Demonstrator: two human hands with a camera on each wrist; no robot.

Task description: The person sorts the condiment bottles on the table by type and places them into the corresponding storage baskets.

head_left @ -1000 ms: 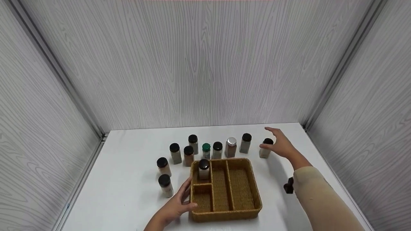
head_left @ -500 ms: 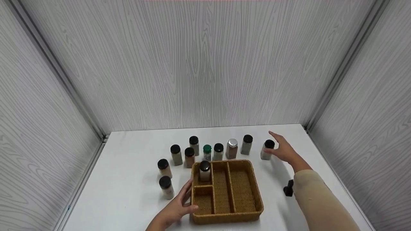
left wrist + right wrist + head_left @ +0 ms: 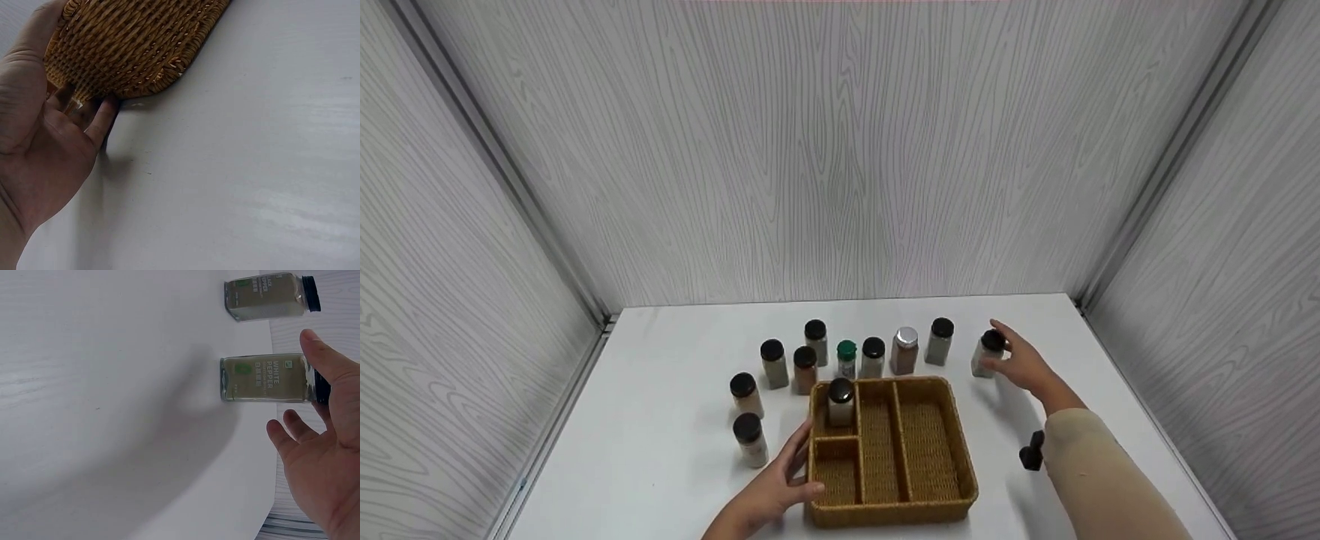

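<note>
My left hand (image 3: 772, 487) holds the left side of a brown wicker basket (image 3: 915, 516), thumb over the rim and fingers against the outer wall (image 3: 124, 50). Around the black cap of a glass spice jar (image 3: 984, 361) at the back right is my right hand (image 3: 1026, 371). The right wrist view shows that jar labelled white pepper (image 3: 267, 378), with the thumb on one side and spread fingertips (image 3: 275, 430) apart from the glass. A second jar (image 3: 264, 295), labelled black pepper, stands beside it. One black-capped jar (image 3: 841, 409) stands in the basket's back-left compartment.
Several spice jars stand in an arc behind and left of the basket, among them a green-capped one (image 3: 847, 360), a silver-capped one (image 3: 905, 351) and a near-left jar (image 3: 751, 444). A small black object (image 3: 1033, 451) shows beside the right sleeve (image 3: 1102, 472). Panels wall the table.
My right hand has come down around the white pepper jar's cap, its fingers drawing closer. The left hand stays on the basket. The whole head view has shifted slightly.
</note>
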